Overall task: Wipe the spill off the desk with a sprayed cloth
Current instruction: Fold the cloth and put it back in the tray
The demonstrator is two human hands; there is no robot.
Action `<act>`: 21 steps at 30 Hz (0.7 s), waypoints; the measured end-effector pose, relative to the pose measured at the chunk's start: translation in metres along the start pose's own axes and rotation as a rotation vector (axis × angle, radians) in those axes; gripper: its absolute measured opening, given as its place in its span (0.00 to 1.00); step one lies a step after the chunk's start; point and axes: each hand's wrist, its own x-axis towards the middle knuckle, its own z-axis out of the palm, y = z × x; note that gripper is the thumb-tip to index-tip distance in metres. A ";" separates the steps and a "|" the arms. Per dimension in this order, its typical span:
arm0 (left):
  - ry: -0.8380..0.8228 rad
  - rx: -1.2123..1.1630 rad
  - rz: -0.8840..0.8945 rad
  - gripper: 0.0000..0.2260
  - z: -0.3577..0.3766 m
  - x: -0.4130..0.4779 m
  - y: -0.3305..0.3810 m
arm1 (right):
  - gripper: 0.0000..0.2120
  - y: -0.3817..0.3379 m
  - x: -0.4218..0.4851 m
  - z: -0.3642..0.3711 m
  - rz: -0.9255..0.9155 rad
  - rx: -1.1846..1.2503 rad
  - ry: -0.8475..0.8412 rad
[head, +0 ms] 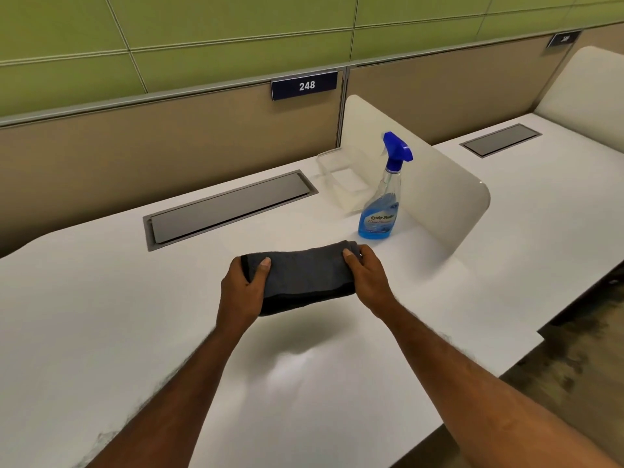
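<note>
A dark grey folded cloth (302, 276) is held above the middle of the white desk (101, 315), casting a shadow below it. My left hand (241, 292) grips its left end and my right hand (369, 278) grips its right end, thumbs on top. A clear spray bottle (381, 204) with blue liquid and a blue trigger head stands upright on the desk just beyond my right hand, apart from it. A faint shiny wet patch (293, 369) shows on the desk below the cloth, nearer to me.
A clear plastic tray (341, 180) sits behind the bottle against a white rounded divider (439, 197). A grey cable hatch (229, 207) is set into the desk at the back. A tan partition with a sign "248" (305, 85) rises behind. The desk edge drops off at right.
</note>
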 end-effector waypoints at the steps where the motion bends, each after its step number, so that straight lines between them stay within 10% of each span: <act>1: 0.009 0.006 0.003 0.10 0.004 0.002 0.003 | 0.10 -0.001 0.005 -0.002 0.002 -0.004 -0.002; 21: 0.204 -0.070 0.164 0.18 0.007 0.132 0.146 | 0.14 -0.179 0.134 -0.048 -0.314 -0.111 -0.026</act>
